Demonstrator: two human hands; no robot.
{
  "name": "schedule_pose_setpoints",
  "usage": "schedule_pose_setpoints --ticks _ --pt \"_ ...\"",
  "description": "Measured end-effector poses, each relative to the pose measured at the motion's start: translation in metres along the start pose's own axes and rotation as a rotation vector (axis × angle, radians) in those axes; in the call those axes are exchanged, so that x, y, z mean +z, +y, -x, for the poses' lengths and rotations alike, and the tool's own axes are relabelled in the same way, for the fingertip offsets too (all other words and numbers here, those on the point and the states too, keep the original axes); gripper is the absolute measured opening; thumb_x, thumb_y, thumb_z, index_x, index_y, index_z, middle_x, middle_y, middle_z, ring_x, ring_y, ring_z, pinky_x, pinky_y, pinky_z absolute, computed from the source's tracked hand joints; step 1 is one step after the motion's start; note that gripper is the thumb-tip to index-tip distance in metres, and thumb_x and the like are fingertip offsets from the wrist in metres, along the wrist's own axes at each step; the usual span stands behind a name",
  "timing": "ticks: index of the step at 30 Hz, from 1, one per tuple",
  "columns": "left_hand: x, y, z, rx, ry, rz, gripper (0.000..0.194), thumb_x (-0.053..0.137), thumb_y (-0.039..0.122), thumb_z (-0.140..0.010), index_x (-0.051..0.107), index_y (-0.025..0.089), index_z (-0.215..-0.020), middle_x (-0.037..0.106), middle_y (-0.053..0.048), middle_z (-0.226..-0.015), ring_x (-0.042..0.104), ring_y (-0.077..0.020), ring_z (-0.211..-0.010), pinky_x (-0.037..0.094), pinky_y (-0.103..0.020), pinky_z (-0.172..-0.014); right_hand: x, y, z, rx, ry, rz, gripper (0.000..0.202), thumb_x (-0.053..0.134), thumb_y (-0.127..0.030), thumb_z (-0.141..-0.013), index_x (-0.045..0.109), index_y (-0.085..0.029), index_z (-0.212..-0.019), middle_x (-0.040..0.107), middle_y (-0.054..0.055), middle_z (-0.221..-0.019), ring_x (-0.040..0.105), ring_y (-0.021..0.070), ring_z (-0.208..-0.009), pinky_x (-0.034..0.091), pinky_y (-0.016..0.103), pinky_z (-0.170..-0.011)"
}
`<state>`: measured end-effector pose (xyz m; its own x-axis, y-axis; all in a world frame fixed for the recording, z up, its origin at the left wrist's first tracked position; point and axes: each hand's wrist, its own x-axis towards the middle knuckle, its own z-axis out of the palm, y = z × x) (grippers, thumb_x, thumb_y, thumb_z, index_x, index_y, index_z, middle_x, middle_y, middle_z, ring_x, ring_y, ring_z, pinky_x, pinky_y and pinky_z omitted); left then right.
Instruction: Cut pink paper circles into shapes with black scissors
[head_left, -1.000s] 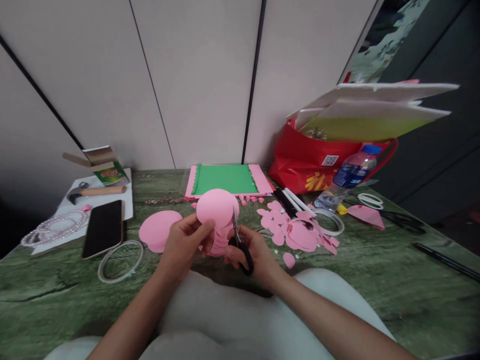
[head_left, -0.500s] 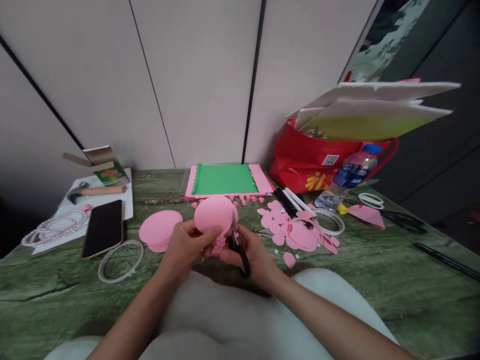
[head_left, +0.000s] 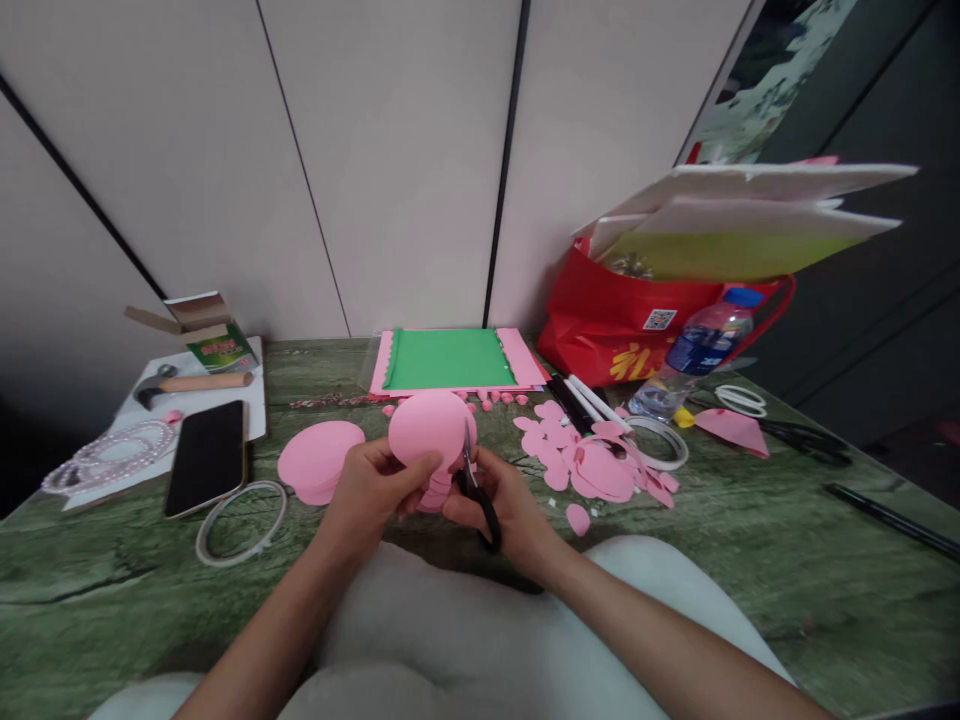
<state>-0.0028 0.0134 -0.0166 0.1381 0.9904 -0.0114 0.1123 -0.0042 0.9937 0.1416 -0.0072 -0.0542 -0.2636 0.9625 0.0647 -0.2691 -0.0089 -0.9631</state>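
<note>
My left hand [head_left: 375,490] pinches a round piece of pink paper [head_left: 426,428] by its lower edge, thumb on the near face. In my right hand [head_left: 514,505] are black-handled scissors [head_left: 486,510], their blades pointing up against the right edge of the paper. A thin strip of pink curls there beside the blades. Below the round piece hang or lie more pink bits, partly hidden by my fingers. On the table to the left of my left hand lies a stack of pink paper circles [head_left: 319,455].
Pink flower cutouts and scraps [head_left: 604,470], a tape roll [head_left: 660,443] and a water bottle [head_left: 705,345] lie right, before a red bag [head_left: 592,320]. Behind is a green sheet [head_left: 450,358]. Left are a phone [head_left: 208,455], hammer [head_left: 202,382], beads [head_left: 112,455] and white ring [head_left: 241,525].
The scissors and my right hand have shifted very slightly at the paper's right edge. The paper and my left hand stay almost in place.
</note>
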Motion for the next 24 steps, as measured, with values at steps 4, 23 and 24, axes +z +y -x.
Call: schedule_pose_setpoints --ticks 4,23,24 --pt "-0.0007 -0.0006 -0.0002 0.015 -0.007 0.021 0.025 0.067 0.033 -0.065 0.055 0.015 -0.053 0.043 0.006 -0.038 0.034 -0.0045 -0.033 0.024 -0.017 -0.032 0.0003 -0.0003 0.0003 0.026 0.021 0.009 0.043 0.077 -0.035 -0.051 0.046 -0.02 -0.077 0.047 -0.007 -0.055 0.037 0.0073 -0.046 0.028 0.02 -0.044" --pt "0.0026 0.0028 0.002 -0.004 -0.04 0.201 0.022 0.065 0.03 -0.069 0.055 0.014 -0.059 0.053 0.004 -0.044 0.043 -0.0052 -0.032 0.031 -0.016 -0.03 0.002 0.0035 0.0006 0.044 0.031 0.058 0.033 0.071 -0.034 -0.057 0.048 -0.019 -0.075 0.049 -0.008 -0.044 0.043 0.0071 -0.036 0.031 0.017 -0.037" --pt "0.0024 0.002 0.0017 -0.003 -0.027 0.174 0.024 0.065 0.029 -0.069 0.055 0.013 -0.055 0.051 0.004 -0.041 0.041 -0.0046 -0.032 0.03 -0.016 -0.031 0.0022 0.0038 0.0005 0.045 0.026 0.067 0.033 0.071 -0.035 -0.058 0.048 -0.019 -0.075 0.05 -0.008 -0.045 0.043 0.0071 -0.036 0.031 0.017 -0.037"
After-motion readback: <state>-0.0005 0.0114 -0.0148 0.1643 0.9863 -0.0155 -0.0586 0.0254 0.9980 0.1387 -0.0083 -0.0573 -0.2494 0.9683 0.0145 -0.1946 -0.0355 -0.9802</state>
